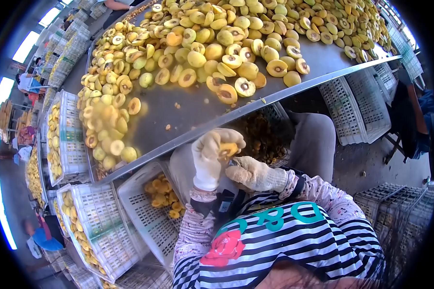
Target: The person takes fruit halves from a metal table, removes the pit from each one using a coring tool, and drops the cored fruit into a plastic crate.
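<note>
My left hand (208,156), in a white knit glove, is raised above my lap with its fingers closed round a yellow stone-fruit half (228,150), which looks like peach or apricot. Just below and to its right, my right hand (255,174), also gloved, is closed with its fingertips close to the fruit. Something small and dark shows at those fingertips, too small to name. Many halved yellow fruits (196,59) are heaped on the metal table (164,127) in front of me, several with the brown stone or its hollow showing.
A white crate (147,212) with some orange-yellow fruit pieces stands by my left leg. Dark brown stones or scraps (263,139) lie under the table edge, between my knees. Fruit-filled crates (99,226) line the left; stacked crates (354,106) stand right. Other people sit farther off.
</note>
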A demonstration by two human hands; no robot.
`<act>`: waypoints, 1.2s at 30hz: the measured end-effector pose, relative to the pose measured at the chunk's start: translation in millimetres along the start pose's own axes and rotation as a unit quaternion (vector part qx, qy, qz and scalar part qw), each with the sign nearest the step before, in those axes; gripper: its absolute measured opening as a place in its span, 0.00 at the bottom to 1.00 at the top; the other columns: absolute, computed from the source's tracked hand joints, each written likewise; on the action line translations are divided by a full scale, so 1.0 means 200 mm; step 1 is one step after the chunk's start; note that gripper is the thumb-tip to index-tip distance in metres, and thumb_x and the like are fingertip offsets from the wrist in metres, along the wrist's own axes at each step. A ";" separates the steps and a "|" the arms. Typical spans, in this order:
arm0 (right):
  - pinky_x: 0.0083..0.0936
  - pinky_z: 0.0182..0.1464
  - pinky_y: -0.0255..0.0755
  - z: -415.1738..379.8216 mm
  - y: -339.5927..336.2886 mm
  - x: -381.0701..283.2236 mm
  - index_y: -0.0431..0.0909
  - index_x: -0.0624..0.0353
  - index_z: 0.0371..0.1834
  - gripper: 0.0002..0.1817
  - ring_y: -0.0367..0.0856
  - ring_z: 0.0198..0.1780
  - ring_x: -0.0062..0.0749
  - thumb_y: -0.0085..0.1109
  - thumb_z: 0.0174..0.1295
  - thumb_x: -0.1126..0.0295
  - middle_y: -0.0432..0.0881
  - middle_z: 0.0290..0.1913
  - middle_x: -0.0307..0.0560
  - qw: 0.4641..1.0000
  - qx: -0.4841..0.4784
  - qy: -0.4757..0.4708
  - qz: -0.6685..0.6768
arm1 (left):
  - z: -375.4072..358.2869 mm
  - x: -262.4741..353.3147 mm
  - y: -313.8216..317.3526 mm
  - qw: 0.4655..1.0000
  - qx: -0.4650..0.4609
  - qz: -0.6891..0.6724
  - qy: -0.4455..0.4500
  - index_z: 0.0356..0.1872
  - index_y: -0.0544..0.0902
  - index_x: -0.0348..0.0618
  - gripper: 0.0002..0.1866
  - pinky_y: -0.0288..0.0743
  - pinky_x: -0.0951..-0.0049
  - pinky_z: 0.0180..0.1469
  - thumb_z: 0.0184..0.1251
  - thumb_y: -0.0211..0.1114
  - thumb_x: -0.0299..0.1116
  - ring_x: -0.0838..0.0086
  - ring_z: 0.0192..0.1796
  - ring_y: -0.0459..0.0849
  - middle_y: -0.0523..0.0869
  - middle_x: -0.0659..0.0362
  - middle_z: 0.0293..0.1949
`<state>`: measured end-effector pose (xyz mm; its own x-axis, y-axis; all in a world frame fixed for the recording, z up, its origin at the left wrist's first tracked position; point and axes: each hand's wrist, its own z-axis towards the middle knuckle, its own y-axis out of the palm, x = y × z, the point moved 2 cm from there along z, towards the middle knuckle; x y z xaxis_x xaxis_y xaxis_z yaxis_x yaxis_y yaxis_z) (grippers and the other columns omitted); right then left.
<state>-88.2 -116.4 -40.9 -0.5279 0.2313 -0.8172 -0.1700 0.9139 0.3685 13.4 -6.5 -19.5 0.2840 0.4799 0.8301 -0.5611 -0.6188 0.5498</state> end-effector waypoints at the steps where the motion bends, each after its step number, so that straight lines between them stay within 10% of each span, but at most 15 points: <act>1: 0.28 0.42 0.74 -0.01 0.01 -0.01 0.79 0.61 0.47 0.21 0.78 0.36 0.31 0.54 0.75 0.51 0.80 0.32 0.42 0.996 0.034 -0.058 -0.063 | 0.00 -0.01 0.01 1.000 -0.014 -0.007 0.012 0.35 0.84 0.30 0.18 0.83 0.63 0.41 0.76 0.57 0.38 0.59 0.39 0.88 0.88 0.44 0.39; 3: 0.23 0.24 0.66 -0.01 0.07 0.00 0.75 0.56 0.35 0.21 0.68 0.20 0.26 0.51 0.77 0.49 0.71 0.22 0.38 0.973 0.102 -0.173 -0.114 | 0.00 -0.02 0.02 1.000 -0.026 -0.010 0.008 0.36 0.83 0.33 0.22 0.82 0.64 0.41 0.79 0.54 0.44 0.60 0.37 0.86 0.87 0.44 0.38; 9: 0.21 0.17 0.57 -0.07 0.11 -0.02 0.67 0.49 0.34 0.26 0.57 0.15 0.19 0.40 0.77 0.38 0.62 0.18 0.32 0.933 -0.178 0.003 0.314 | 0.00 -0.03 0.02 1.000 -0.013 -0.008 -0.015 0.37 0.79 0.38 0.26 0.79 0.64 0.38 0.84 0.46 0.52 0.61 0.34 0.83 0.85 0.45 0.37; 18: 0.22 0.16 0.60 0.01 0.20 0.06 0.70 0.50 0.37 0.27 0.63 0.13 0.16 0.46 0.74 0.36 0.64 0.17 0.30 0.662 -0.406 -0.031 0.630 | 0.02 -0.08 0.00 0.995 -0.043 -0.088 0.004 0.37 0.80 0.38 0.26 0.79 0.65 0.38 0.83 0.47 0.51 0.60 0.34 0.82 0.86 0.45 0.37; 23: 0.18 0.18 0.52 -0.06 0.16 -0.03 0.69 0.47 0.36 0.26 0.55 0.16 0.16 0.43 0.75 0.36 0.61 0.18 0.27 0.946 -0.082 0.027 0.314 | 0.04 -0.01 -0.02 0.989 0.030 0.007 -0.143 0.33 0.83 0.31 0.25 0.82 0.67 0.39 0.82 0.49 0.43 0.65 0.32 0.86 0.88 0.47 0.34; 31: 0.18 0.17 0.60 -0.01 0.19 0.09 0.71 0.50 0.37 0.27 0.62 0.10 0.15 0.45 0.74 0.35 0.65 0.14 0.27 0.680 -0.360 0.015 0.639 | 0.00 -0.10 -0.02 0.999 0.020 0.005 0.046 0.36 0.83 0.32 0.27 0.82 0.66 0.42 0.83 0.48 0.48 0.62 0.39 0.87 0.88 0.45 0.41; 36: 0.19 0.16 0.59 -0.02 0.17 0.08 0.71 0.50 0.37 0.27 0.63 0.10 0.16 0.44 0.75 0.37 0.67 0.13 0.28 0.641 -0.378 -0.012 0.667 | -0.02 -0.08 0.10 0.963 0.156 -0.176 -0.129 0.40 0.81 0.37 0.26 0.82 0.63 0.40 0.84 0.44 0.51 0.59 0.38 0.87 0.86 0.48 0.39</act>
<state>-105.3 -82.0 -40.3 -0.6118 0.6526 0.4470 0.0608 -0.5246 0.8492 -5.2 -24.8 -21.2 0.6208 0.5477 0.5609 -0.1447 -0.6231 0.7686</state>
